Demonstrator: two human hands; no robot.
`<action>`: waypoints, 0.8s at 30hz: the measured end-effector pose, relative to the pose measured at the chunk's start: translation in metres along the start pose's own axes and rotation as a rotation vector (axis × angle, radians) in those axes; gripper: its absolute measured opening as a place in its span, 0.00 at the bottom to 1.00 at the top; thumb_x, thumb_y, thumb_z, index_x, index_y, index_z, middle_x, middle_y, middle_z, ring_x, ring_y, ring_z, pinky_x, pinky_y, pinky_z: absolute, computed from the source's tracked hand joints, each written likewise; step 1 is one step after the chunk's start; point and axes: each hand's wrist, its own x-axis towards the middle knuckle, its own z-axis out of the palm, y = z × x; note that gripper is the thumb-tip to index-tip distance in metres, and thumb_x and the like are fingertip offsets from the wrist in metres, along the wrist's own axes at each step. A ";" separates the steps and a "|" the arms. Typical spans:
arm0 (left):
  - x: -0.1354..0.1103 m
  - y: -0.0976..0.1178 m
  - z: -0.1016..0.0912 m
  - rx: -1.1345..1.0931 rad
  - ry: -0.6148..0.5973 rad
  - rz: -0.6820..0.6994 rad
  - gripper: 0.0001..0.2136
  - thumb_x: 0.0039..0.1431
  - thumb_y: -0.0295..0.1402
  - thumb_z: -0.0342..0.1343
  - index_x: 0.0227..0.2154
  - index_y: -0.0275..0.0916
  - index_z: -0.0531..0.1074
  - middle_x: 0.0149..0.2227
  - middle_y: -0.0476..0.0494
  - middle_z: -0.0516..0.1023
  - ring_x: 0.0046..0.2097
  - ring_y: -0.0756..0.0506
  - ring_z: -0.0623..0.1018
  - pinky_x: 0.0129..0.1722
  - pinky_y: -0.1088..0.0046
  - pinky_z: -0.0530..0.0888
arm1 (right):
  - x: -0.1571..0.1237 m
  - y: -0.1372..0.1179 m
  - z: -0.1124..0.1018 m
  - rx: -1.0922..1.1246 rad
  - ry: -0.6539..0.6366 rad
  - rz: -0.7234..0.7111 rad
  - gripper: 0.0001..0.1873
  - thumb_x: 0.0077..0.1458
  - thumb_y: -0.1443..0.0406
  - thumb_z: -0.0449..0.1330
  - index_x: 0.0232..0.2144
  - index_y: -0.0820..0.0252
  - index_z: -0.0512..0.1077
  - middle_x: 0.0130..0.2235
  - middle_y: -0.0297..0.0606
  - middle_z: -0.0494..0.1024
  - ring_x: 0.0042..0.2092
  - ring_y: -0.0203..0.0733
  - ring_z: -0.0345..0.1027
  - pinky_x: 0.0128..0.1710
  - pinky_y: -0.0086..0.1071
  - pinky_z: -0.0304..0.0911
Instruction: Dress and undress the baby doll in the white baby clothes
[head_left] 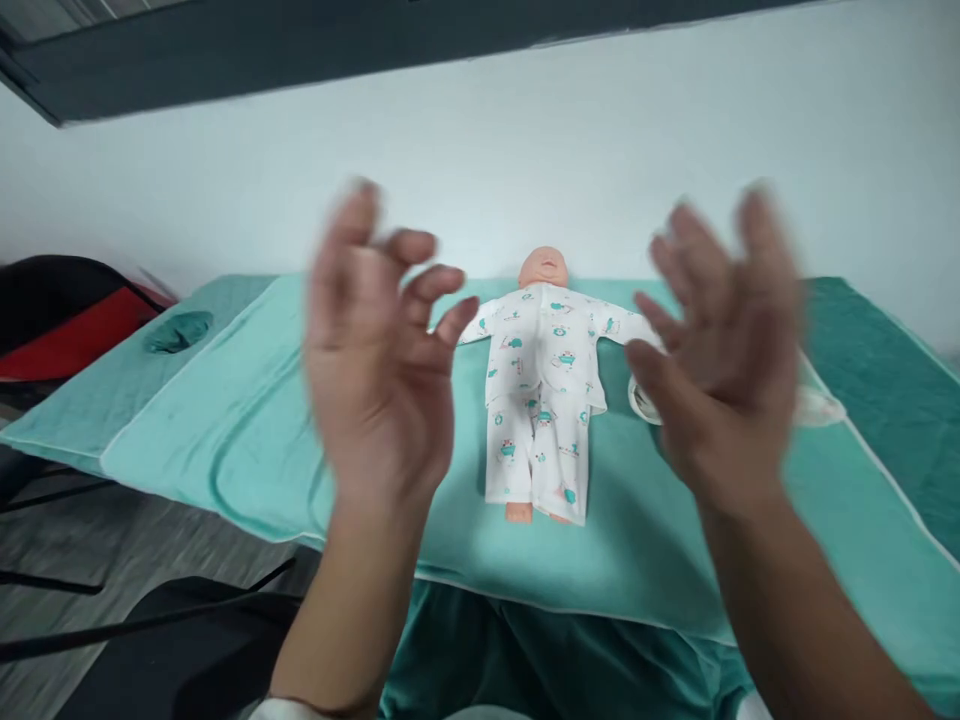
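Observation:
A baby doll [541, 390] lies on its back on a teal-covered massage table [630, 560], its head toward the wall. It wears a white pajama top [541, 340] and white trousers [538, 450], both printed with small teal and red pictures. My left hand [382, 360] is raised left of the doll, palm turned up, fingers apart and partly curled, holding nothing. On the other side my right hand [720, 350] is raised with spread fingers, also holding nothing. Both hands are slightly blurred. Partly behind my right hand is a round whitish object [643, 400], its kind unclear.
A pale item [819, 408] lies on the cover to the right, partly hidden. The table's face hole [180, 332] is at the left end. Black and red chairs [75, 320] stand at the left, and a dark seat [180, 640] is at the lower left. A white wall [480, 170] borders the far side.

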 end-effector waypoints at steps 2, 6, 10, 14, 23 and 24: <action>0.024 -0.059 0.013 0.018 -0.016 -0.119 0.11 0.62 0.41 0.60 0.47 0.50 0.76 0.45 0.49 0.78 0.47 0.46 0.80 0.47 0.67 0.78 | 0.014 0.050 0.026 0.015 0.031 0.068 0.34 0.64 0.60 0.55 0.69 0.39 0.49 0.71 0.36 0.56 0.71 0.51 0.52 0.65 0.57 0.59; 0.066 -0.178 0.032 0.319 -0.060 -0.198 0.08 0.61 0.33 0.59 0.42 0.41 0.78 0.46 0.44 0.82 0.49 0.45 0.79 0.52 0.67 0.76 | 0.052 0.157 0.065 -0.204 0.127 0.274 0.30 0.59 0.61 0.56 0.63 0.54 0.62 0.67 0.45 0.64 0.69 0.55 0.56 0.68 0.57 0.51; 0.092 -0.241 0.043 0.536 -0.266 -0.184 0.09 0.62 0.28 0.55 0.41 0.38 0.79 0.47 0.40 0.81 0.52 0.44 0.78 0.56 0.64 0.73 | 0.072 0.203 0.066 -0.179 -0.046 0.348 0.18 0.60 0.59 0.54 0.50 0.55 0.73 0.55 0.42 0.78 0.58 0.51 0.69 0.62 0.52 0.61; 0.097 -0.252 0.042 0.576 -0.334 -0.139 0.10 0.64 0.30 0.53 0.41 0.39 0.80 0.46 0.41 0.79 0.52 0.44 0.78 0.58 0.63 0.72 | 0.067 0.202 0.063 -0.153 -0.083 0.331 0.13 0.61 0.59 0.54 0.44 0.52 0.75 0.51 0.38 0.80 0.54 0.49 0.72 0.57 0.49 0.64; 0.088 -0.245 0.036 0.560 -0.370 -0.169 0.13 0.67 0.30 0.51 0.43 0.47 0.81 0.51 0.44 0.76 0.56 0.43 0.75 0.61 0.59 0.70 | 0.068 0.194 0.068 -0.195 -0.118 0.325 0.12 0.64 0.63 0.54 0.47 0.50 0.72 0.54 0.39 0.78 0.56 0.49 0.70 0.57 0.49 0.63; 0.088 -0.244 0.036 0.556 -0.374 -0.175 0.13 0.67 0.30 0.51 0.43 0.47 0.81 0.51 0.44 0.76 0.56 0.43 0.75 0.61 0.59 0.70 | 0.068 0.193 0.068 -0.197 -0.130 0.341 0.13 0.64 0.63 0.53 0.50 0.50 0.71 0.55 0.39 0.77 0.56 0.49 0.69 0.57 0.49 0.63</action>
